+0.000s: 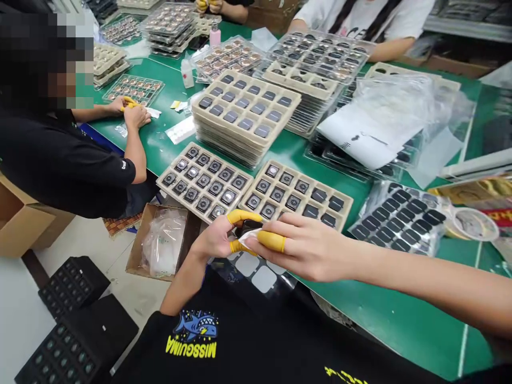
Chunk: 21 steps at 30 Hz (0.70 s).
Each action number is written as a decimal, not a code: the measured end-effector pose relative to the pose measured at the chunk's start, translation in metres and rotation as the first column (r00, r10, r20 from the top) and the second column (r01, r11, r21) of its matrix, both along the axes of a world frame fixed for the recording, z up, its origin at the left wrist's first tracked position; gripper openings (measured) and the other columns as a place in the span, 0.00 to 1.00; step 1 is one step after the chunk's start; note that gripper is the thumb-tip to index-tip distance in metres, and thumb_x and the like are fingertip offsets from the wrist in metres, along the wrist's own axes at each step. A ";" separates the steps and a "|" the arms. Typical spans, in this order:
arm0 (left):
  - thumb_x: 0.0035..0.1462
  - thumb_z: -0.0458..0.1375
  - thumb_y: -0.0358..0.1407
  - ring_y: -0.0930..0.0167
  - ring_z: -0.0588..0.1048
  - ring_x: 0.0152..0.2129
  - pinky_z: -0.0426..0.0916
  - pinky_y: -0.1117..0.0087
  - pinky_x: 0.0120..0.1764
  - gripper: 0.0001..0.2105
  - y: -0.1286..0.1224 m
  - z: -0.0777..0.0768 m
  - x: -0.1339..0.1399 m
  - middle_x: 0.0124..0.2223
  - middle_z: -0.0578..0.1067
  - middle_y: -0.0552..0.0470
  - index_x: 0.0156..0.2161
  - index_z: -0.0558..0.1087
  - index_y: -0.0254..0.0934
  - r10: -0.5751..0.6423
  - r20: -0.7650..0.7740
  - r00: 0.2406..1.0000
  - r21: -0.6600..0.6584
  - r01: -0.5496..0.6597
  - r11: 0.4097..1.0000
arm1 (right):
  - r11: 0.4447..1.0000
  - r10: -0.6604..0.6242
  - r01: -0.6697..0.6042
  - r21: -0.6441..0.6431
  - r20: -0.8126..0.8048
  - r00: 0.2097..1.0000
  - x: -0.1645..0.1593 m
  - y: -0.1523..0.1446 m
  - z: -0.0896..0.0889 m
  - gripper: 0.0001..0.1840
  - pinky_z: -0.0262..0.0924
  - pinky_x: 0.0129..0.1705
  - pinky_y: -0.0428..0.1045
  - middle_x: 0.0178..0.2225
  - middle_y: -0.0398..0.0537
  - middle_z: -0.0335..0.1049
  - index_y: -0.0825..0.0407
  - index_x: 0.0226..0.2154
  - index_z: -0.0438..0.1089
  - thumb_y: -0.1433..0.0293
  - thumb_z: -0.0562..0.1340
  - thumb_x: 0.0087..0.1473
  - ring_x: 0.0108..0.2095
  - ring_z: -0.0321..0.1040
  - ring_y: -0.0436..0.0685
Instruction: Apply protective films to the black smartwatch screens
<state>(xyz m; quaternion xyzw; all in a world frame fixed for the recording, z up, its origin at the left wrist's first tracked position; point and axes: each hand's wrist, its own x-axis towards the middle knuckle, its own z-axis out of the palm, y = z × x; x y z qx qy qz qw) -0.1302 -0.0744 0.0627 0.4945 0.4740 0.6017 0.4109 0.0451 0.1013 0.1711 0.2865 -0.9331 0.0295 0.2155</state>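
Observation:
My left hand point(218, 234), with yellow finger cots on thumb and forefinger, grips a small dark watch case point(251, 226) by its edges. My right hand point(316, 248), also wearing a yellow finger cot, pinches a white wipe point(248, 238) against the case. The fingers cover much of the case. Just beyond my hands lie two beige trays. The left tray point(179, 201) holds watch cases, their dark round backs facing up. The right tray point(347, 212) holds similar cases, several at its right end showing plain dark faces.
A tall stack of beige trays point(224, 145) stands behind. White sheets and plastic bags point(372, 128) lie right of it. A sheet of black stickers point(396, 218) and a tape roll point(476, 224) are farther right. A co-worker point(68, 154) sits at left; an open carton point(132, 250) stands below the table edge.

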 end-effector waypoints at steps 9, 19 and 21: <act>0.54 0.80 0.54 0.59 0.85 0.49 0.80 0.62 0.55 0.36 0.036 -0.005 0.049 0.53 0.84 0.42 0.62 0.78 0.40 0.018 0.086 0.996 0.011 -0.019 1.000 | 0.968 -0.250 0.248 -0.038 -0.068 0.966 0.066 0.013 -0.007 0.22 0.62 0.30 0.57 0.37 0.50 0.80 0.44 0.60 0.80 0.77 0.60 0.72 0.37 0.75 0.60; 0.54 0.79 0.54 0.61 0.86 0.48 0.82 0.64 0.51 0.37 0.061 0.015 0.040 0.53 0.85 0.44 0.63 0.77 0.41 -0.043 -0.083 0.996 -0.073 0.037 0.997 | 0.917 -0.398 0.377 -0.129 -0.291 0.870 0.084 0.035 -0.025 0.12 0.58 0.32 0.54 0.34 0.49 0.77 0.60 0.51 0.81 0.78 0.61 0.74 0.36 0.71 0.57; 0.55 0.78 0.56 0.61 0.87 0.46 0.82 0.64 0.50 0.36 0.069 0.010 0.041 0.52 0.85 0.43 0.63 0.78 0.40 -0.087 -0.073 0.994 -0.094 0.080 0.992 | 0.916 -0.397 0.366 -0.163 -0.239 0.886 0.089 0.035 -0.032 0.12 0.57 0.33 0.54 0.35 0.50 0.78 0.59 0.49 0.81 0.78 0.60 0.75 0.37 0.71 0.56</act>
